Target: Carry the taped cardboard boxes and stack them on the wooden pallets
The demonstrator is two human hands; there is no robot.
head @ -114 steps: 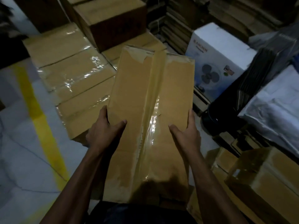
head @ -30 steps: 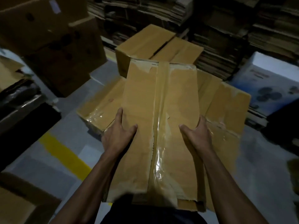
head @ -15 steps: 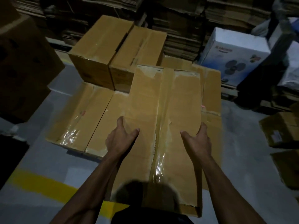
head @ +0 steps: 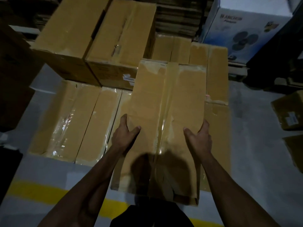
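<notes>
Hands (head: pixel 124 136) (head: pixel 199 138) gripping taped box (head: pixel 164 112) edges, apparently over stacked boxes (head: pixel 82 122)

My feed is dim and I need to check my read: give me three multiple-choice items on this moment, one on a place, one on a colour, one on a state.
1. Where is the white fan box?
A. far right, beyond the stack
B. on the yellow line
C. in the person's hands

2. What colour is the floor line?
A. red
B. yellow
C. white

3. How is the carried box held?
A. by the left hand alone
B. resting untouched on the floor
C. by the left hand and right hand on its two sides

Answers: 1 A, it stands upper right behind the brown boxes. 2 B, the painted stripe near the person's feet is yellow. 3 C, a thumb lies on top at each side.
</notes>
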